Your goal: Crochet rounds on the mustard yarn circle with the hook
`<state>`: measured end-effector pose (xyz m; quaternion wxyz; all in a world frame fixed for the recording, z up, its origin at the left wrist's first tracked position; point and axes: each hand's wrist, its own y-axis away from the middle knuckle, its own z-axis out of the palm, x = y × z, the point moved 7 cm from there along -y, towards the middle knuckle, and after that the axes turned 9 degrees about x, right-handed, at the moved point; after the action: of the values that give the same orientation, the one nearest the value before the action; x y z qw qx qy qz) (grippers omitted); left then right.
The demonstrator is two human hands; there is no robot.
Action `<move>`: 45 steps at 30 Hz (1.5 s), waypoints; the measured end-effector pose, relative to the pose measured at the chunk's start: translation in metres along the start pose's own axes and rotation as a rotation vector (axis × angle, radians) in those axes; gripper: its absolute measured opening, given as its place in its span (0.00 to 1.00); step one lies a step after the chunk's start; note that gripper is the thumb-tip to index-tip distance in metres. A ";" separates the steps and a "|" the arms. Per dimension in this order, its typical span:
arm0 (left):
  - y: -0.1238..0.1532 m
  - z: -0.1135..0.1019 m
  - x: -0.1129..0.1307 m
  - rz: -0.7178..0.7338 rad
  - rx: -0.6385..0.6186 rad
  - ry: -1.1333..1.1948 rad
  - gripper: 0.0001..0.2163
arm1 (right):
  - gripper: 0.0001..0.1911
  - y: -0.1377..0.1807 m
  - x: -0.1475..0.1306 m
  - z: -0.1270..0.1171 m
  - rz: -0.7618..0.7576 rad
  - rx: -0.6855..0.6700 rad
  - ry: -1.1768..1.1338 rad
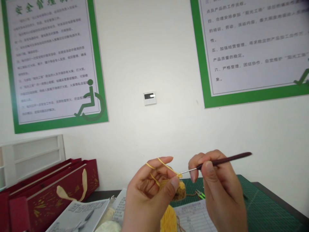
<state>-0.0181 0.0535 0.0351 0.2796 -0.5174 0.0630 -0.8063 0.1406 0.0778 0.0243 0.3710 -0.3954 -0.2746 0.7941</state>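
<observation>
My left hand (152,193) pinches a small crochet piece (181,190) in yellow and brown between thumb and fingers. Yellow yarn (166,166) loops over its raised index finger and runs down to the piece. My right hand (217,183) grips a crochet hook (224,160) by its dark maroon handle. The hook's thin metal shaft points left, and its tip meets the yellow stitches at the top of the piece. Below my left hand sits a ball of yellow yarn (169,219), partly hidden by that hand.
A green cutting mat (263,206) covers the table's right side, with a printed sheet (193,214) and a green-handled tool (200,194) on it. Dark red gift bags (65,190) and a printed booklet (79,216) lie at left. Behind is a white wall (145,135) with green-framed posters.
</observation>
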 end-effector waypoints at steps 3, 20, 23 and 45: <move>-0.003 -0.001 -0.004 -0.046 -0.039 0.013 0.10 | 0.16 -0.002 0.019 0.006 0.292 -0.025 -0.131; -0.001 0.005 -0.019 -0.201 -0.127 0.163 0.14 | 0.12 0.013 0.031 0.023 0.380 -0.132 -0.301; -0.001 0.005 -0.020 -0.233 -0.124 0.169 0.15 | 0.11 0.014 0.029 0.023 0.311 -0.138 -0.284; 0.004 0.008 -0.019 -0.386 -0.330 0.125 0.19 | 0.03 0.009 -0.009 0.013 -0.163 -0.073 -0.215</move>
<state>-0.0036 0.0613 0.0214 0.0278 -0.5075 0.1112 -0.8540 0.1304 0.0634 0.0282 0.3882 -0.2977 -0.3725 0.7886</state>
